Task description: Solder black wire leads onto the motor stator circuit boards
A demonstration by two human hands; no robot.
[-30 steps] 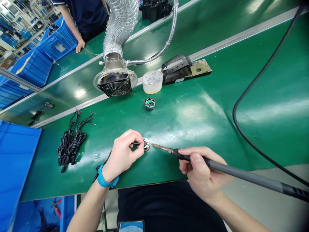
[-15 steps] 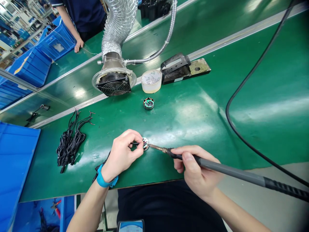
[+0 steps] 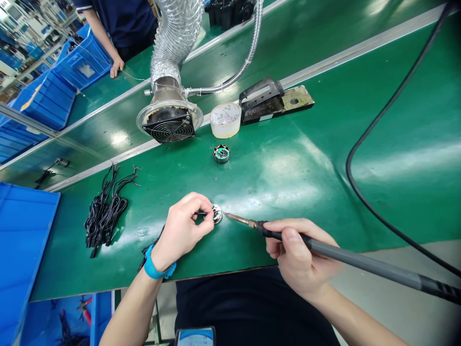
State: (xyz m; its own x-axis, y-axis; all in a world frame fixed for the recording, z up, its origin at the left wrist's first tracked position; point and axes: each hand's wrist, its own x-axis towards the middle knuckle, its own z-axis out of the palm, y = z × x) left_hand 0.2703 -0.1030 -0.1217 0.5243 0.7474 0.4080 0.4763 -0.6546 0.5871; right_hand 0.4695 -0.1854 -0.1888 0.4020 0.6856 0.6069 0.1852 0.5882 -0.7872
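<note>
My left hand (image 3: 189,228), with a blue band at the wrist, pinches a black cable (image 3: 200,214) close to its end. That end meets a small round circuit part (image 3: 217,214) on the green bench, partly covered by my fingertips. In my right hand (image 3: 302,252) is a soldering iron (image 3: 334,254), gripped like a pen. Its tip points left and sits just right of the round part, with a small gap. Farther back lies a second round part (image 3: 221,154) with a green board and copper windings around its rim.
Bundled black cables (image 3: 104,211) lie left on the bench (image 3: 281,178). A fume duct with a fan (image 3: 169,127) hangs at the back, beside a tape roll (image 3: 225,120) and an iron stand (image 3: 275,103). The iron's cord (image 3: 363,192) loops at right. Across, a person's hand (image 3: 117,66) rests.
My right hand has drawn the soldering iron slightly to the right, so its tip has left the round part. The cord has shifted right. My left hand stays in place.
</note>
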